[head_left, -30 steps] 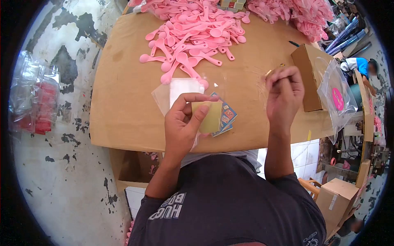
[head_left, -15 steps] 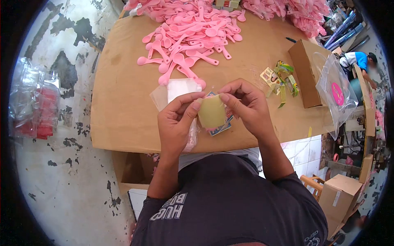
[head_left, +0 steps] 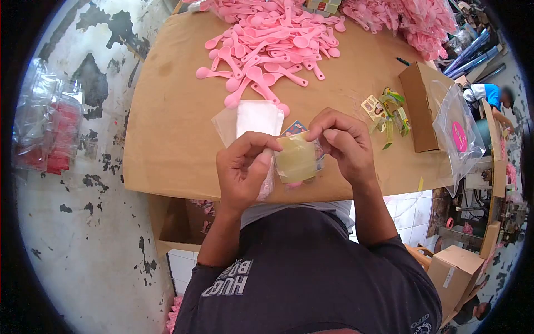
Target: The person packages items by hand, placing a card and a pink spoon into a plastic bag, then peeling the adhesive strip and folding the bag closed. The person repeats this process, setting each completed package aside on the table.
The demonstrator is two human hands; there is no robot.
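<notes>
Between my hands hangs a yellowish-green sheet [head_left: 296,160] with clear film over it. My left hand [head_left: 242,164] pinches its upper left corner, and my right hand [head_left: 346,143] pinches the upper right corner. Behind it, partly hidden, lies a blue printed card [head_left: 295,128]. White plastic bags [head_left: 257,117] lie on the table beside my left hand, with clear wrap below them. Farther back is a heap of pink spoons [head_left: 267,50].
The brown-covered table [head_left: 172,122] carries yellow-green printed packaging [head_left: 389,114], an open cardboard box [head_left: 420,106] and a clear bag with a pink label [head_left: 459,136]. Bagged pink items [head_left: 417,22] are at the back right. A person [head_left: 486,94] bends at far right.
The sheet hangs flatter and a little lower, with clear film now showing over it. My fingers have moved to its top edge. The camera view has shifted slightly.
</notes>
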